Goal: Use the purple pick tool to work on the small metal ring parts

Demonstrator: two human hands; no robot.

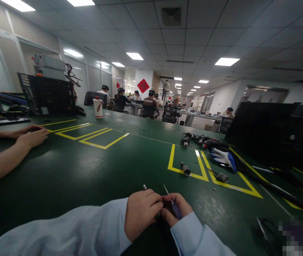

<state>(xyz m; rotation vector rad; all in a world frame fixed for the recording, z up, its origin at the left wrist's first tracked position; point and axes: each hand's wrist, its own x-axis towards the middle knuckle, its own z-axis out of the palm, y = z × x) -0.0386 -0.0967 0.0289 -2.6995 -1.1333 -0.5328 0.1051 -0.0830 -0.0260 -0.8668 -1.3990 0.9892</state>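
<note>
My left hand (144,209) is closed around a small part, mostly hidden by the fingers. A metal cylindrical tip (144,186) of it sticks out above the knuckles. Close beside it, my right hand (182,206) grips a small screwdriver (176,209) with a purple see-through handle, its thin shaft pointing up and left. Both hands meet low over the near side of the green table (92,177). Beyond them lie a metal cylinder with a narrow end (186,169) and another cylinder with a thin shaft (223,177), on yellow tape outlines.
At the left, another person's hands (34,135) hold a dark object. A white cup (98,107) stands near a black case (48,94). Rightward lie a blue-white glove (224,159), dark tools with cables (202,140), scissors-like handles (265,231) and a large black panel (259,135).
</note>
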